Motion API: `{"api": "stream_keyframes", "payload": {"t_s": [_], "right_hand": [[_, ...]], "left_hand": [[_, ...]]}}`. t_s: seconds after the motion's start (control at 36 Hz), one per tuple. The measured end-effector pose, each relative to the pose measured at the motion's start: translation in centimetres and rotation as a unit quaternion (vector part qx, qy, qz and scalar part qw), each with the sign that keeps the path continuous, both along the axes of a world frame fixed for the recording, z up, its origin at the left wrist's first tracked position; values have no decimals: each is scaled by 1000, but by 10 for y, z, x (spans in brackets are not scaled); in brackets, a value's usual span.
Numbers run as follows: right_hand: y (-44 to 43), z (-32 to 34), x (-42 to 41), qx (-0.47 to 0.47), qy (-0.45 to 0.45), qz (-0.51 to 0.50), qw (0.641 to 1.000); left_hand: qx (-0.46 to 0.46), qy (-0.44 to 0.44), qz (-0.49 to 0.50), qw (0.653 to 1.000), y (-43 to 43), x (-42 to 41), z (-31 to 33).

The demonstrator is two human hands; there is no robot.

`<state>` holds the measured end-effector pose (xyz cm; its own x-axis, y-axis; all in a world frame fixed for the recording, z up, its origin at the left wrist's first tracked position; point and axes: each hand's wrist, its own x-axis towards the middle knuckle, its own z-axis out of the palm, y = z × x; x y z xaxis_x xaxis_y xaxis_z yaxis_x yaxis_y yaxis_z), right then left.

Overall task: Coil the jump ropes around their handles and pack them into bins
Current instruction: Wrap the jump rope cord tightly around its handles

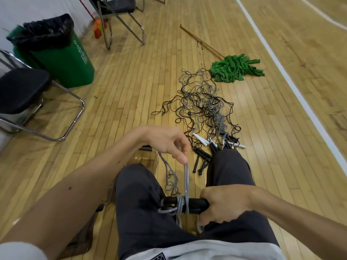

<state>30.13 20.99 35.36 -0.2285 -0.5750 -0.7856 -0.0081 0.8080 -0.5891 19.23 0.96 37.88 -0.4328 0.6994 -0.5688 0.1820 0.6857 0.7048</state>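
While the person sits with both knees in the lower middle of the frame, the right hand point(224, 203) is wrapped tight around a pair of black handles point(195, 203) held level between the legs, its grip pressed together on their right end. A grey rope point(186, 182) is already wound a few turns around the middle of those handles. From there it rises straight up to the left hand point(166, 140), whose thumb and fingers pinch the rope at centre frame; slack hangs in loose loops just left of the taut strand. Beyond the right knee, a tangled pile of ropes point(204, 104), black and grey, stretches up the wooden floor point(131, 87), with black and white handles bunched at its near end. A green mop point(235, 68) lies at the pile's far end, and a green trash bin point(62, 57) stands at upper left beside black chairs point(22, 89).
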Motion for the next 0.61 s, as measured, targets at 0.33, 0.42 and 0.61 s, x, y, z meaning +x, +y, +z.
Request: {"api": "stream_keyframes", "payload": {"t_s": [0.33, 0.42, 0.61], "right_hand": [[7, 35, -2, -141, 83, -74, 984], [8, 39, -8, -177, 87, -109, 974], [13, 43, -29, -232, 91, -251, 935]], "left_hand": [[195, -139, 128, 963, -8, 17, -37], [235, -185, 189, 935, -9, 23, -57], [259, -167, 304, 901, 1, 49, -73]]}}
